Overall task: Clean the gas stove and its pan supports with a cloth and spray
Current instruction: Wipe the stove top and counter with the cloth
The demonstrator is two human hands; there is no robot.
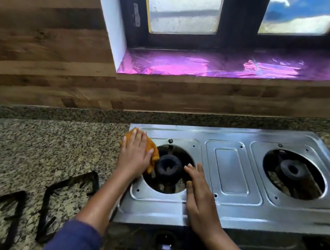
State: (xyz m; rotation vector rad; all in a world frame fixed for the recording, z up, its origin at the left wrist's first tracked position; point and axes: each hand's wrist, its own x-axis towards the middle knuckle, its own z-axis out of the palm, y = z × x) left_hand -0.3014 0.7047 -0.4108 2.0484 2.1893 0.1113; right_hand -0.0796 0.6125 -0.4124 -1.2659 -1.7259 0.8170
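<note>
At the stove's [231, 169] far left corner, the left grip [135, 152] presses flat, fingers straight, on the orange cloth [153, 156]. The right grip [199, 199] lies spread on the steel by the burner [169, 166]. The cloth's loose edge could snag in the burner opening. The pan supports [68, 202] lie apart on the worktop [45, 148].

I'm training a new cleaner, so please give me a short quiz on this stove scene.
1. True or false: both pan supports sit on the stove.
2. Fill in: the right hand lies flat beside the left ____.
3. Which presses the orange cloth onto the stove? A) left hand B) right hand
Key: 1 false, they lie on the counter; 2 burner; 3 A.
</note>
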